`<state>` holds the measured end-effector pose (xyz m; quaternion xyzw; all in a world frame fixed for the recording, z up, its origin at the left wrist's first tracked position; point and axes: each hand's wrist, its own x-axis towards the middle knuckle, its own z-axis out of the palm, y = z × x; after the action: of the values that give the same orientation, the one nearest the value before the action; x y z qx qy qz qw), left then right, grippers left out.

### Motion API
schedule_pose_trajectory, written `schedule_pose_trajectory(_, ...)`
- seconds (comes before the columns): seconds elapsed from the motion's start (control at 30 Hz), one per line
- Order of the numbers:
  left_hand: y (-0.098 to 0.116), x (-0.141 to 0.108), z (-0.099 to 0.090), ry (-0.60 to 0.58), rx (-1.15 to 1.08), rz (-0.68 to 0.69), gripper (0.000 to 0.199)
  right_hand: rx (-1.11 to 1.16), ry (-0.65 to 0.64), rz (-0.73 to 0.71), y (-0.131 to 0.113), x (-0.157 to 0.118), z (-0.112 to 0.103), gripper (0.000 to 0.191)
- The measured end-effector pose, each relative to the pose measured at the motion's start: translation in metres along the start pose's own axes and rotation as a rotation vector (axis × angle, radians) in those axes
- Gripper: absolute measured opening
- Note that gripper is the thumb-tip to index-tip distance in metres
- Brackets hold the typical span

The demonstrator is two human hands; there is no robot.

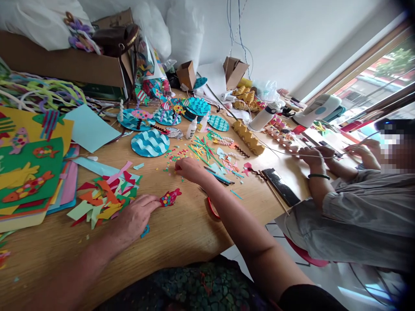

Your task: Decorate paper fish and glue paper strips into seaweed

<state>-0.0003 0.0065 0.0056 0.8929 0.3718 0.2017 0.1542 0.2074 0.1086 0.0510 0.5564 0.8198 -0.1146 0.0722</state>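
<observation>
A red paper fish with colored dots (170,198) lies on the wooden table. The fingertips of my left hand (138,216) press together on its left end. Farther forward, my right hand (188,168) is lowered over scattered small paper dots (177,156), fingers pinched; what they hold, if anything, is too small to tell. A pile of colored paper scraps (106,196) lies left of my left hand. Ahead of my right hand are white glue bottles (191,128) and a blue wavy paper disc (150,143).
Red-handled scissors (213,209) lie partly under my right forearm. Stacked colored papers (32,185) fill the left side. A person at the right (363,207) handles a cord beside a black case (280,187). A white bottle (266,115) stands farther back.
</observation>
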Motion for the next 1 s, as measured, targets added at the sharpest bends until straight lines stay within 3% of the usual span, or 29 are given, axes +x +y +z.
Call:
schedule_pose_trajectory(0.47, 0.005, 0.004, -0.01, -0.023, -0.008, 0.0, 0.039, -0.021, -0.011, 0.01, -0.001, 0.001, 0.0, 0.023)
schedule_pose_trajectory(1.0, 0.004, 0.0, -0.01, 0.208, -0.075, 0.025, 0.031, 0.022, -0.004, 0.045, 0.004, -0.005, -0.001, 0.023)
